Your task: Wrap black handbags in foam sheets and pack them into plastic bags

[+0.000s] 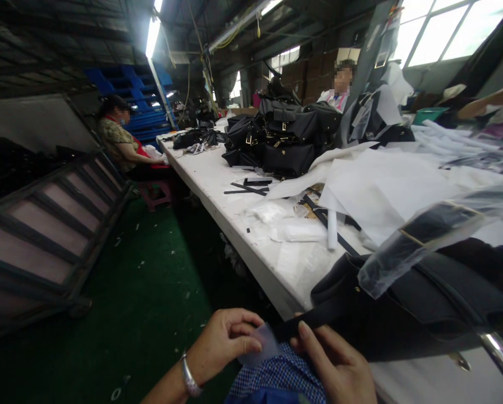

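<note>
Some clear film [265, 349]: left hand [223, 343] pinching; looks light, slippery, take edge
Black strap [326, 314]: right hand [339, 362] pinching; probably supple

Angles the left forearm [169, 386] up rightward from the bottom edge, holding the left hand [226, 342] in a thumb-and-finger pinch near lower centre. Pinches likewise with the right hand [338, 362], right of lower centre, pointing the thumb [312, 343] toward the upper left.
</note>
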Motion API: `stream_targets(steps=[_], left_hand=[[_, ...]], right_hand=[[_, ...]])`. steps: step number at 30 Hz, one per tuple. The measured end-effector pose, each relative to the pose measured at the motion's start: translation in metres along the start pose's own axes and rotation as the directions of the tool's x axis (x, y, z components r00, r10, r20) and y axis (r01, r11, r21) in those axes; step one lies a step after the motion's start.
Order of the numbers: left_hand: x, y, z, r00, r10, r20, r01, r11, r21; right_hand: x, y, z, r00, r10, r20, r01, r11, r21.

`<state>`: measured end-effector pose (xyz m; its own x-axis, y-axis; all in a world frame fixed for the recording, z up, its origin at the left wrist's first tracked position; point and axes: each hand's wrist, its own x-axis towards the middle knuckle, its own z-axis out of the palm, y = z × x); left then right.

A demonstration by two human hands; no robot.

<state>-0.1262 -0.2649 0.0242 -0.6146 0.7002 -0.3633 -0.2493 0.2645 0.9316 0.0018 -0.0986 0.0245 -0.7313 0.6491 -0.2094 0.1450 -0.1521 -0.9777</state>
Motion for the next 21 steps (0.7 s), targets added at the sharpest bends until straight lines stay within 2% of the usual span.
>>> stream_targets(steps=[6,12,18,21], left_hand=[[-0.001,0.003,0.001,1.0,0.014,0.02,-0.014,1.0,0.004],[0.001,0.004,0.005,1.0,0.019,0.003,-0.019,1.0,0.003],[0.012,0.01,0.025,0.997,0.074,0.03,-0.071,0.995,-0.07],[0.019,0.019,0.039,0.995,0.085,0.044,-0.081,0.992,-0.092]], right_hand=[[0.001,0.004,0.0,0.999,-0.035,-0.004,0.035,0.999,0.005],[0.004,0.008,-0.006,0.994,-0.089,0.061,0.095,0.99,-0.109],[0.008,0.007,-0.011,0.957,-0.275,0.088,0.287,0.943,-0.169],[0.008,0.014,-0.018,0.954,-0.296,0.049,0.3,0.937,-0.181]])
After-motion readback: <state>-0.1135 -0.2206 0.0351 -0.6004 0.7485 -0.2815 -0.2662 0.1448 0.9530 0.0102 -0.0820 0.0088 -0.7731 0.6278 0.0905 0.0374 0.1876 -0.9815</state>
